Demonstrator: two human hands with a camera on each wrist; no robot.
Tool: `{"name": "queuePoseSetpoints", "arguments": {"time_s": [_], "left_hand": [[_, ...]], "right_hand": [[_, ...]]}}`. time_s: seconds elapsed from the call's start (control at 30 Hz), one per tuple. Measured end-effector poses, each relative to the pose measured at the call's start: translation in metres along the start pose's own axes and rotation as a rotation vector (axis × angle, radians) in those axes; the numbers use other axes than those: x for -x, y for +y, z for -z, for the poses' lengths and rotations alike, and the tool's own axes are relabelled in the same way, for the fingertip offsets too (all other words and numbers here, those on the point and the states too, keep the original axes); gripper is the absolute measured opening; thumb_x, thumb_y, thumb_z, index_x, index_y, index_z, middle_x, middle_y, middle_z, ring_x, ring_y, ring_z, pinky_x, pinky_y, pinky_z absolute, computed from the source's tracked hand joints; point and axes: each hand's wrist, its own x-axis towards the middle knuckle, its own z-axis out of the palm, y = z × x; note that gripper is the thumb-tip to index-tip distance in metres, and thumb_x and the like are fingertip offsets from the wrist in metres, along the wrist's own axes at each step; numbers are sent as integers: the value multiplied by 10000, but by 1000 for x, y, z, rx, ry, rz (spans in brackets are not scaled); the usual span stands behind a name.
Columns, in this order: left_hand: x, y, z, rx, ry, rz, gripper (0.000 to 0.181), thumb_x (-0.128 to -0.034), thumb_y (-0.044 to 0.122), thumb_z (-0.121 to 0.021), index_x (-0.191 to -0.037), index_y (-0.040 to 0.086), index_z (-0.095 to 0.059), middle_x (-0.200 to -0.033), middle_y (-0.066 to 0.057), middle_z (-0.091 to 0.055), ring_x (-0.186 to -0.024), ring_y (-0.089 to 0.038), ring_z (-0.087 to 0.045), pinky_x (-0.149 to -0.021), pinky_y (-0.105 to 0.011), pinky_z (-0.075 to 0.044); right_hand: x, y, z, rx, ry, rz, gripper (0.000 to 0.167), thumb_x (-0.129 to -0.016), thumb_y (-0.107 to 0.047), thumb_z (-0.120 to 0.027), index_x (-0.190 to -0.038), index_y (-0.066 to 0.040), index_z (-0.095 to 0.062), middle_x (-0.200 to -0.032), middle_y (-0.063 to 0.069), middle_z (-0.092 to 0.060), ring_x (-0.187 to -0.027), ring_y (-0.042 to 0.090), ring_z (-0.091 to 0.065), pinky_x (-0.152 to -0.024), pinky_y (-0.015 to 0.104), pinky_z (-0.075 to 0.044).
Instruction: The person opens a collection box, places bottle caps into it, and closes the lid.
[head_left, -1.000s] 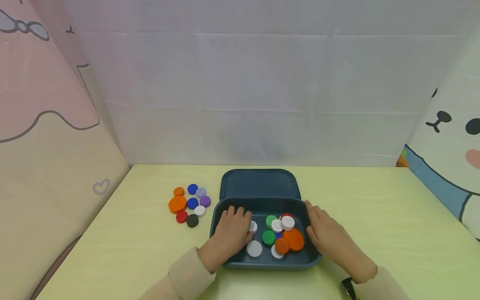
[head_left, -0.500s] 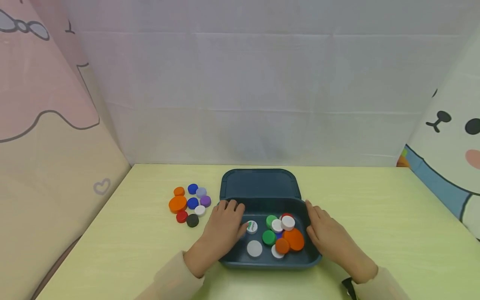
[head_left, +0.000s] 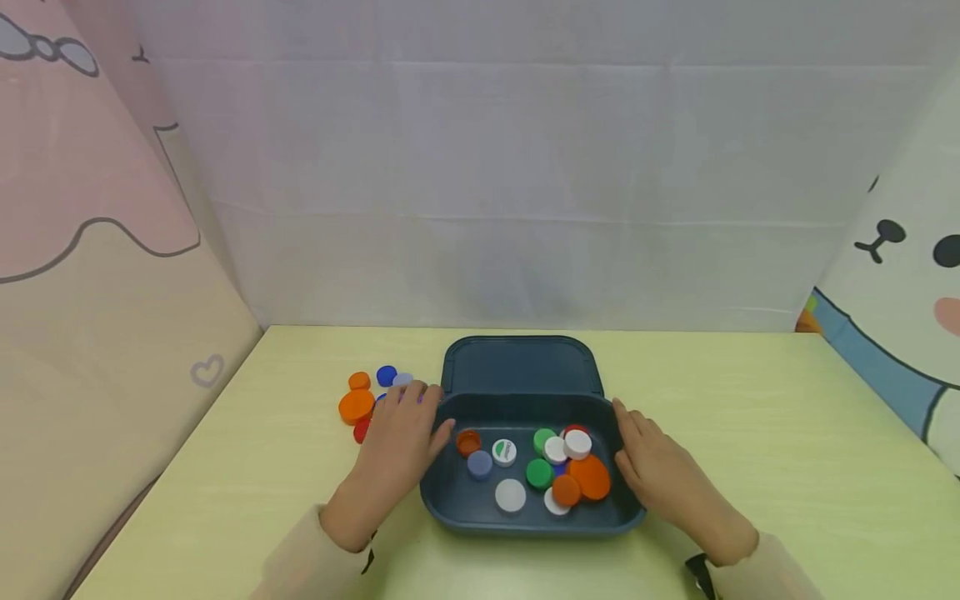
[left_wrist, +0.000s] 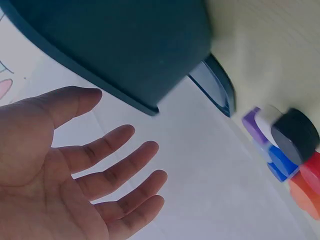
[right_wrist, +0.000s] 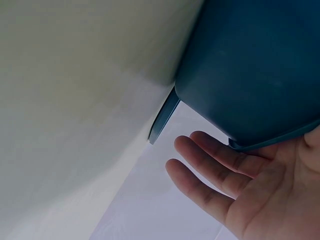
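My left hand [head_left: 397,442] hovers left of the dark teal box [head_left: 532,528], fingers extended and palm bare in the left wrist view. Beneath and beyond it lies a group of bottle caps, partly hidden: a large orange cap [head_left: 356,407], a blue cap [head_left: 387,376], a red cap [head_left: 362,429]. The left wrist view also shows a black cap [left_wrist: 296,135] there. My right hand [head_left: 667,475] rests against the box's right rim with straight fingers. Inside the box lie several caps, including a periwinkle cap [head_left: 480,465], a brownish-orange cap [head_left: 468,442] and a green-printed white cap [head_left: 504,452].
A matching lid [head_left: 521,365] lies flat behind the box. The pale yellow table [head_left: 750,433] extends to both sides. A white cloth backdrop [head_left: 525,192] stands at its far edge, with printed cloth at left and right.
My left hand has moved left, out of the box and over toward the loose caps. Caps in the box's left part have come into view. The right hand stays at the rim.
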Motion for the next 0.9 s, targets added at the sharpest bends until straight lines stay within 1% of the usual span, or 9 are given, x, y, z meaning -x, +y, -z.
{"name": "queuePoseSetpoints", "arguments": {"time_s": [0.1, 0.23, 0.33, 0.43, 0.53, 0.63, 0.77, 0.9], "left_hand": [[1, -12, -1, -7, 35, 5, 341, -807, 301, -680, -1028, 61, -580, -974, -117, -591, -947, -321, -518, -817, -403, -467], [3, -28, -5, -32, 88, -6, 296, -786, 259, -702, -939, 40, -573, -871, -123, -572, -867, -330, -532, -792, -405, -468], [6, -39, -9, -49, 107, -4, 284, -771, 228, -712, -907, 26, -567, -825, -132, -558, -820, -333, -537, -756, -419, -463], [9, -47, -14, -47, 95, 23, 268, -761, 207, -717, -895, 26, -571, -806, -130, -551, -793, -340, -523, -695, -431, -454], [12, -53, -18, -43, 65, 51, 259, -762, 200, -713, -888, 29, -564, -783, -121, -533, -776, -348, -506, -642, -431, -446], [15, -57, -21, -41, 44, 69, 272, -760, 209, -717, -898, 28, -567, -780, -121, -525, -784, -354, -504, -632, -436, -447], [17, -60, -25, -51, 22, 75, 300, -752, 230, -727, -900, 24, -566, -798, -130, -524, -802, -362, -504, -645, -450, -451], [18, -62, -27, -71, -14, 84, 299, -752, 237, -724, -889, 31, -557, -798, -126, -510, -789, -352, -489, -656, -447, -452]], "right_hand": [[0, 0, 0, -2, 8, 7, 520, -855, -92, -550, -1308, 95, -375, -1137, 198, -527, -950, 284, -541, -802, 411, -492], [0, 0, 1, -3, 15, 14, 518, -854, -89, -546, -1306, 98, -376, -1137, 202, -528, -962, 290, -544, -806, 417, -492], [0, 0, 1, -5, 18, 17, 517, -853, -89, -544, -1305, 99, -376, -1136, 202, -529, -967, 291, -543, -809, 419, -491], [0, 0, 1, -8, 19, 18, 515, -855, -89, -541, -1305, 99, -376, -1135, 201, -528, -971, 290, -542, -814, 420, -489], [0, 0, 1, -9, 17, 18, 514, -855, -89, -540, -1304, 99, -376, -1133, 200, -528, -965, 288, -541, -813, 418, -488], [0, 0, 2, -13, 15, 17, 514, -856, -89, -540, -1305, 100, -375, -1132, 202, -528, -968, 290, -539, -816, 421, -487], [0, -1, 3, -20, 19, 20, 512, -855, -86, -541, -1301, 103, -377, -1127, 205, -530, -973, 296, -540, -821, 428, -487], [0, -1, 3, -21, 23, 22, 510, -854, -86, -540, -1300, 104, -379, -1128, 208, -533, -975, 296, -543, -823, 429, -487]]}}
